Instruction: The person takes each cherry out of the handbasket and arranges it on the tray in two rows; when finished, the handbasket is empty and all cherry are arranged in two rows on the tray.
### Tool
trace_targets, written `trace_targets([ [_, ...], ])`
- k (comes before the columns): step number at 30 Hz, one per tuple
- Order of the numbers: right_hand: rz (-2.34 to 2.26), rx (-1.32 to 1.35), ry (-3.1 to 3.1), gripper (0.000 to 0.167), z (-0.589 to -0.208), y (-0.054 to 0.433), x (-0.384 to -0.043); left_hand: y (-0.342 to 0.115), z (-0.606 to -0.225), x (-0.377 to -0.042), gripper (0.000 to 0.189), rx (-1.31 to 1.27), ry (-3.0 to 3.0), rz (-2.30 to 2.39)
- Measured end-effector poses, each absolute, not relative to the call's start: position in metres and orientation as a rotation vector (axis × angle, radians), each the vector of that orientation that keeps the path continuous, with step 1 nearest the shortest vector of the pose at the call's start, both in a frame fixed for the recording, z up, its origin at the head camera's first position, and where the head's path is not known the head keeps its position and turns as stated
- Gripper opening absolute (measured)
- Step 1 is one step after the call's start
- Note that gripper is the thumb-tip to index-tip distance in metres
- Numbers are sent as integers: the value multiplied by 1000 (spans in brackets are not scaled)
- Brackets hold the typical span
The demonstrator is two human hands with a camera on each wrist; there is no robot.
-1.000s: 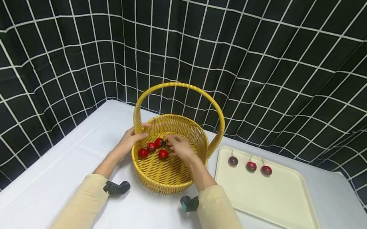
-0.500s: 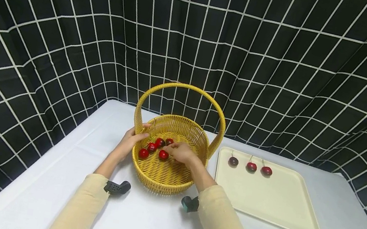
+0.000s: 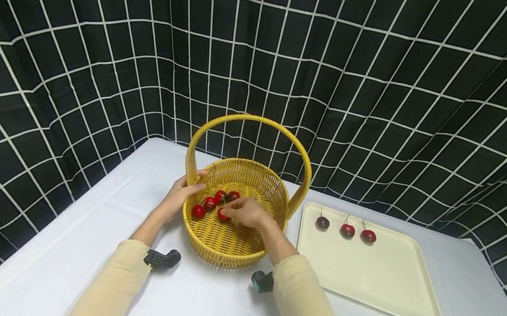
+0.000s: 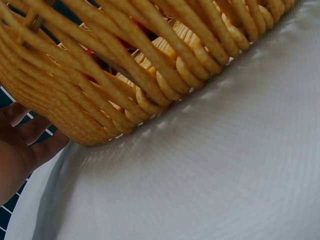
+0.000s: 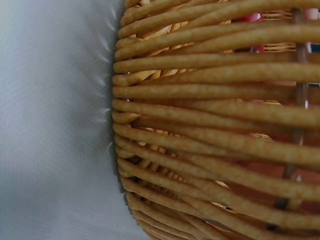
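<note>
A yellow woven basket [image 3: 226, 260] with a tall arched handle stands on the white table. My left hand [image 3: 174, 198] holds its left side by the handle's base, thumb over the rim; in the left wrist view, fingers [image 4: 47, 145] lie against the outside of the weave. Reaching inside, my right hand [image 3: 249, 213] pinches a red cherry [image 3: 223, 215] near its stem, the fingertips partly covering it. To its left and behind, several other cherries [image 3: 209, 204] lie on the basket floor, one a dark-red cherry [image 3: 233, 196]. The basket wall [image 5: 210, 105] hides most of this hand in the right wrist view.
Right of the basket lies a cream rectangular tray [image 3: 379, 279]. Three stemmed cherries [image 3: 347, 230] sit in a row along its far side. A black curtain [image 3: 270, 60] with a white grid hangs behind the white-covered table [image 3: 193, 304].
My right hand has left a dark-red cherry at the back of the group, then moved slightly nearer to the front cherry and taken hold of it. The left hand stays at the basket.
</note>
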State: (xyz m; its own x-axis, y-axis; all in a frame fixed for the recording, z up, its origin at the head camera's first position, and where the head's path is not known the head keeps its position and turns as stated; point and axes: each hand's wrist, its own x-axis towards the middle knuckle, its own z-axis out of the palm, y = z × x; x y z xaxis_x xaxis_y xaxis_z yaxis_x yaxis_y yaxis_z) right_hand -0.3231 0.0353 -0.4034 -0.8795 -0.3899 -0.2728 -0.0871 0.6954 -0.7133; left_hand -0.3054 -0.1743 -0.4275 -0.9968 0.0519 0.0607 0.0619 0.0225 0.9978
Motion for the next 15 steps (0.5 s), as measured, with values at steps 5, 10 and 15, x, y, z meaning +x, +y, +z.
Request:
trace_targets([
  [5,-969,-448,2499,29,-403,34,-323,-170,-412,-294,44,-123,-2267,-2165],
  [10,-1006,-504,2470,26,-402,33,-323,-168,-408,-290,45,-120,-2281,-2157],
  [15,-1203,-492,2353,27,-402,33,-323,-168,-408,-290,46,-119,-2285,-2154],
])
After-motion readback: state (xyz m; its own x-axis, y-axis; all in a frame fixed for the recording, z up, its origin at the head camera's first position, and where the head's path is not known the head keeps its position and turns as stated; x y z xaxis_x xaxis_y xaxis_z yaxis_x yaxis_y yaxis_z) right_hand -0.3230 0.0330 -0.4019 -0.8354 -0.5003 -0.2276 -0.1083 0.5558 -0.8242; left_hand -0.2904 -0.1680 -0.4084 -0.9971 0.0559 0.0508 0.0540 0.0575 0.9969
